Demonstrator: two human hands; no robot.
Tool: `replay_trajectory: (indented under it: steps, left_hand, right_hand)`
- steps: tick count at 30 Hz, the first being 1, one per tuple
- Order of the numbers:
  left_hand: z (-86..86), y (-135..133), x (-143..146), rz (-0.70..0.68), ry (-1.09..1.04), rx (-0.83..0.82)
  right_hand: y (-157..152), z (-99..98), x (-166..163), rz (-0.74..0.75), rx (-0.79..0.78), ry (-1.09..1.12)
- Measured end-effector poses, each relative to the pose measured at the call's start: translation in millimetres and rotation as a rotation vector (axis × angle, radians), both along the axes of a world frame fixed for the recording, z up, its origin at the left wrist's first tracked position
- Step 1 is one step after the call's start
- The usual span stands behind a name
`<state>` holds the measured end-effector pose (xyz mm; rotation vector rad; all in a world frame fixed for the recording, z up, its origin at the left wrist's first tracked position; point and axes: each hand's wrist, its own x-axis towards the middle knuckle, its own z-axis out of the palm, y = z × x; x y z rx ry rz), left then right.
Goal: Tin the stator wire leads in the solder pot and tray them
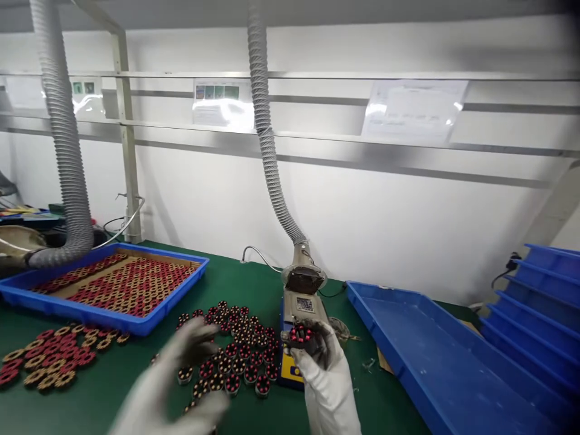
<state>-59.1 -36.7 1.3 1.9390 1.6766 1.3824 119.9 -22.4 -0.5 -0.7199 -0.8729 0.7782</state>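
My right hand (319,356), in a white glove with dark-stained fingertips, pinches a small round motor stator (301,333), black with red spots on its upper face. It is held up in front of a blue and yellow machine (290,367) with a metal top. My left hand (181,380), gloved too and smeared by motion, has its thumb and fingers apart with nothing visible between them. It hovers over the near left side of a loose group of similar stators (240,350) with red or gold spots, hiding some of them.
At left, a blue tray (145,326) holds rows of red and tan rings; loose rings (48,359) lie before it. A ribbed duct (272,157) hangs down behind the machine. At right are a large blue tray (435,356) and stacked blue trays (534,314).
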Motion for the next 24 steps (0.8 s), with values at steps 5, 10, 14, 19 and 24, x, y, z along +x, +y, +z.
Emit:
replay_trajectory:
  steps: [5,10,14,19,24]
  left_hand:
    - [3.6,25.4,60.7,-0.521,0.236,0.5]
    - [-2.9,40.0,76.0,-0.638,-0.044,0.522]
    - [-8.5,45.5,67.8,-0.707,-0.243,0.311]
    - [-16.9,51.4,59.4,-0.777,-0.167,0.204]
    - [-6.8,50.0,59.3,-0.812,-0.021,0.385]
  right_hand:
    - [-16.2,11.2,4.0,-0.025,0.008,0.0]
    - [-20.9,16.2,1.4,-0.035,-0.049,-0.049]
    - [-16.4,12.8,19.0,0.212,-0.071,-0.179]
    - [-10.8,3.2,38.3,0.187,0.004,-0.351]
    - [-4.2,-6.2,27.4,0.167,-0.022,-0.156]
